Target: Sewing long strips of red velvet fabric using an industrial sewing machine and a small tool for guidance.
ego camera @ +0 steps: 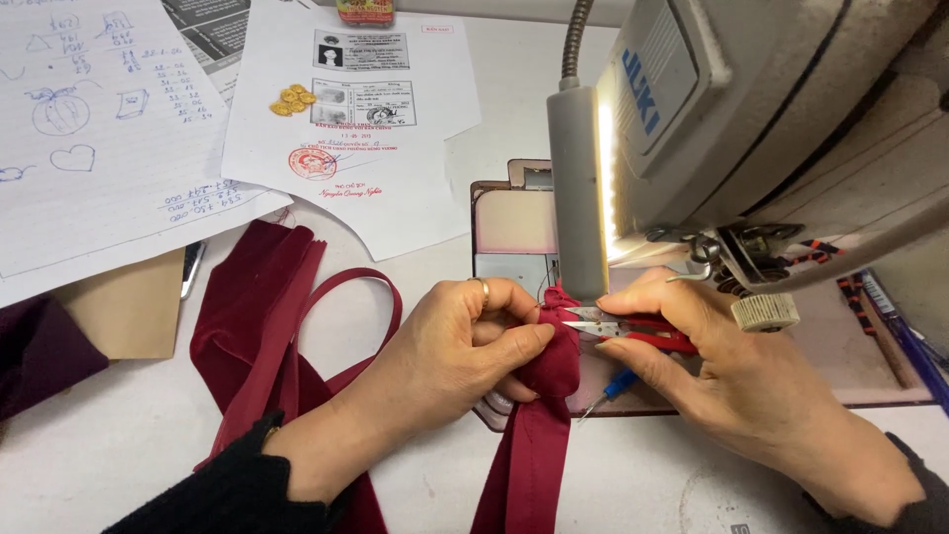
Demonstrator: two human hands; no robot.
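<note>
My left hand [450, 346] pinches the bunched end of a dark red fabric strip [539, 425] in front of the sewing machine's needle area. A ring shows on one finger. My right hand [722, 371] grips small red-handled thread snips [633, 331], their metal blades pointing left and touching the fabric tip between my left fingers. More of the same red fabric [262, 316] lies in folds and a loop to the left on the table. A blue-handled tool [611, 391] lies under my right hand.
A white industrial sewing machine [751, 109] with a lit lamp bar [583, 188] fills the upper right. Papers [99, 129] and a printed sheet with small gold pieces [293, 100] lie at the back left. Brown card [129, 307] sits at left, pens [895, 316] at right.
</note>
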